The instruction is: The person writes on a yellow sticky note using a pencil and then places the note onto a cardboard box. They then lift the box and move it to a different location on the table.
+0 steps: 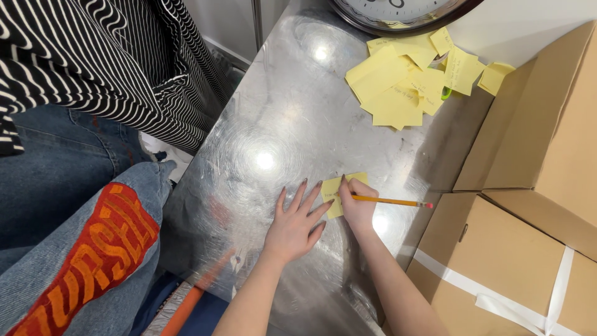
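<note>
The yellow note [334, 194] lies flat on the steel bench [273, 124], right in front of you, partly under your hands. It is a thin paper slip, light and limp, and I judge it would skate on that polished metal unless pinned. Your left hand [295, 223] is spread flat, fingertips resting on the note's near edge to hold it down. Your right hand [357, 202] is closed around a yellow pencil [392, 201], pinching it low near the tip, eraser end pointing right; the tip seems to touch the paper, though your fingers hide it. The pencil is stiff and slim, best held low as you have it.

Farther up the bench sits a loose pile of notes [398, 81], below a round clock [398, 12]. Cardboard boxes [535, 186] stand at your right. At left, another person in a striped top [93, 56] and jeans stands close.
</note>
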